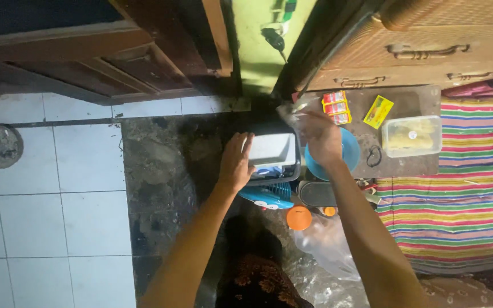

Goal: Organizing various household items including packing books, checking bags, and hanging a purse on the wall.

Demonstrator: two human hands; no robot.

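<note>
Head view: left hand (235, 162) lies spread against the white box (272, 149); right hand's (322, 138) grip pinches a clear bag (293, 109).

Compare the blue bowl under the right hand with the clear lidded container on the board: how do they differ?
The blue bowl is round and opaque; the clear container is rectangular and see-through. The bowl is open and partly covered by the right hand; the container is lidded and untouched, with pale yellow contents. Both sit on the dark board.
</note>
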